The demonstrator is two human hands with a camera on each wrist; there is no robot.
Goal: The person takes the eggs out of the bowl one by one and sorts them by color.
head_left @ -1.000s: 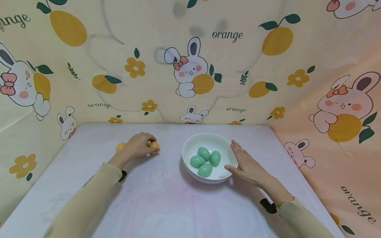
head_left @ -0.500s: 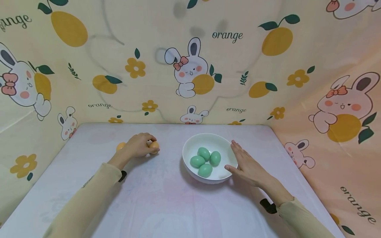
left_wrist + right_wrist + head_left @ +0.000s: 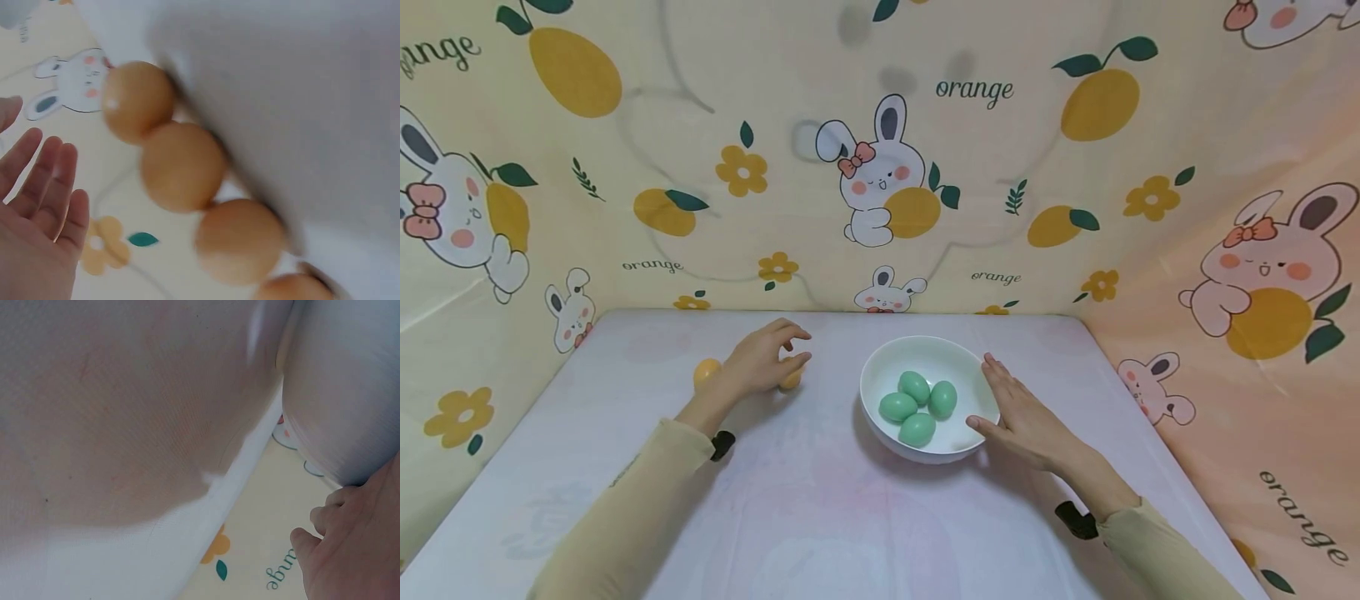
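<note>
Several orange eggs [image 3: 182,167] lie in a row on the table, close beside one another. In the head view my left hand [image 3: 763,358] is over the row, its fingers spread and holding nothing; an egg [image 3: 792,379] shows under its thumb and another egg [image 3: 706,372] behind the wrist. The left wrist view has the palm and loosely bent fingers apart from the eggs. A white bowl [image 3: 958,358] stands right of centre, with several green eggs [image 3: 917,429] inside. Against its right side rests my right hand [image 3: 1026,425], fingers straight and thumb at the rim.
A pale cloth covers the table [image 3: 820,517]. Behind and to both sides hangs a cream curtain [image 3: 820,67] printed with rabbits and oranges. Dark wrist straps show at the left cuff [image 3: 688,454] and right cuff [image 3: 1131,521].
My left hand has let go of the orange egg at the row's right end and risen slightly, its fingers opening. The right hand, bowl and green eggs have stayed put.
</note>
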